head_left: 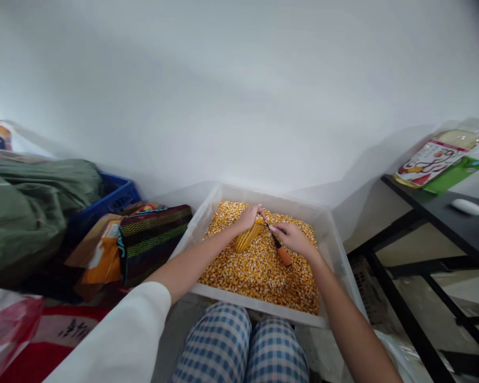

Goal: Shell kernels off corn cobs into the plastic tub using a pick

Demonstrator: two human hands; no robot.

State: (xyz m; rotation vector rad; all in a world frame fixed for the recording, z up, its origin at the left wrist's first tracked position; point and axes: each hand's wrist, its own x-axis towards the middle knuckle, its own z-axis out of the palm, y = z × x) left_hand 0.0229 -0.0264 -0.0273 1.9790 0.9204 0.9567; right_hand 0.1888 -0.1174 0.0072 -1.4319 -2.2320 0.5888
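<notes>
Over a translucent plastic bin [215, 292] filled with loose corn kernels [259, 276], my left hand [249, 218] is closed around the upper end of a yellow corn cob [245, 242]. The cob is tilted, its lower end near the kernels. My right hand [291, 236] pinches the dark shaft of a screwdriver-like tool with an orange handle [284, 257]. Its handle points down toward the kernels, and the thin tip reaches the cob beside my left fingers. Whether the tip touches the cob I cannot tell.
Left of the bin are a dark striped mesh bag [155, 239], a cardboard box [104, 255] and a blue crate [122, 194] under green cloth [43, 191]. At right, a black table [443, 207] carries an oil bottle [435, 159] and a white mouse-like object [467, 207]. A white wall [239, 106] stands behind.
</notes>
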